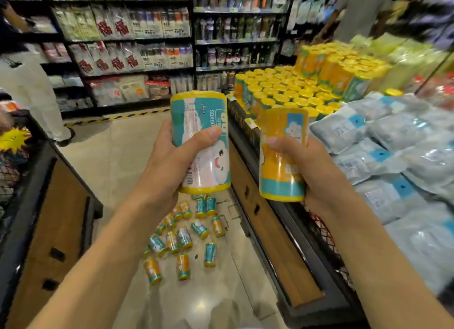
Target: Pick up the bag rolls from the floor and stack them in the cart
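My left hand (pixel 172 156) grips a teal-and-white bag roll (pixel 204 161) with yellow ends, held upright at chest height. My right hand (pixel 312 166) grips a second, orange-and-teal bag roll (pixel 282 171), also upright, just over the cart's black rim (pixel 248 142). Several more bag rolls (pixel 184 240) lie scattered on the floor below, between my forearms. In the cart (pixel 272 233) on the right, many bag rolls (pixel 290 90) stand upright in tight rows, with a taller second layer at the back.
Blue-grey plastic packs (pixel 393 161) fill the near part of the cart. Another wood-panelled display bin (pixel 49 218) stands at the left. Stocked shelves (pixel 147 46) line the far aisle. One person (pixel 32 88) stands at the left, another (pixel 356 12) at the back right.
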A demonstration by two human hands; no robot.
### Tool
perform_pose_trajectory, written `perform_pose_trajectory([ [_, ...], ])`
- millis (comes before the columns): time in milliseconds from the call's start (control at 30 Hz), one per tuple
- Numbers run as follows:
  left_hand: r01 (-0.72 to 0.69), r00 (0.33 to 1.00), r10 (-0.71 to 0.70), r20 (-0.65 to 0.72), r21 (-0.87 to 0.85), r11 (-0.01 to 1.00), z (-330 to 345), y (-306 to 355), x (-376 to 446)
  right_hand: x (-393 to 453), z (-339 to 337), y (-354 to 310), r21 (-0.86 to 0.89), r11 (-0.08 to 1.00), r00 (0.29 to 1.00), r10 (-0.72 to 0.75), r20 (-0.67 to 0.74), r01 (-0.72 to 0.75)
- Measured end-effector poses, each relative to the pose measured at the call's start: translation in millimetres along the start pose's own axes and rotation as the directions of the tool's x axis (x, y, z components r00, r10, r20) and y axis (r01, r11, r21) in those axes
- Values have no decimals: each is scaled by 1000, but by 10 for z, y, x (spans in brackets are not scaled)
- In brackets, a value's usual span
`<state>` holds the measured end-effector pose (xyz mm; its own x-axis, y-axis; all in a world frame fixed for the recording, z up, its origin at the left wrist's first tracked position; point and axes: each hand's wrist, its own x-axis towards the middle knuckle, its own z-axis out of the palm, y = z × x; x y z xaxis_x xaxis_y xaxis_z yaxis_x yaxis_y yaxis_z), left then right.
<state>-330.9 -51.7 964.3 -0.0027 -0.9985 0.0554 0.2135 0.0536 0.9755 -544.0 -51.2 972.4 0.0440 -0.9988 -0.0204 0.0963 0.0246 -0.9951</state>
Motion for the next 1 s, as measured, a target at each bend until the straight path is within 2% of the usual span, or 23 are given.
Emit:
perform_pose_trajectory([
  [133, 31, 974, -28, 223, -13, 999, 226, -85, 71, -437, -216, -24, -19, 1000, 972, -15, -235, 10],
  [167, 48, 948, -44, 316, -7, 999, 340, -115, 66, -635, -279, -30, -29, 999, 943, -25, -332, 17],
  [267, 97, 894, -85, 440, -5, 995, 578, -165, 10, -1113, -340, -43, -27, 1000, 871, -27, -491, 16],
  [400, 192, 730, -159, 664, 24, 981, 1124, -231, -383, -2092, -363, -84, -46, 999, 646, -41, -762, 10],
  [567, 301, 451, -210, 868, 73, 951, 1739, -310, -1367, -3475, -219, -86, -13, 1000, 298, -19, -955, 21],
  [667, 315, 277, -227, 933, 135, 939, 1998, -345, -2093, -4271, -63, -35, -25, 999, 102, -27, -994, 27],
  [767, 308, 153, -232, 961, 177, 935, 2177, -326, -2837, -5049, 76, 27, -33, 998, -55, -30, -998, 48],
  [867, 310, 33, -231, 972, 210, 927, 2315, -315, -3606, -5809, 212, 72, -52, 997, -166, -41, -985, 62],
  [1000, 337, -94, -239, 966, 257, 906, 2421, -300, -4702, -6834, 443, 121, -46, 996, -306, -22, -952, 72],
])
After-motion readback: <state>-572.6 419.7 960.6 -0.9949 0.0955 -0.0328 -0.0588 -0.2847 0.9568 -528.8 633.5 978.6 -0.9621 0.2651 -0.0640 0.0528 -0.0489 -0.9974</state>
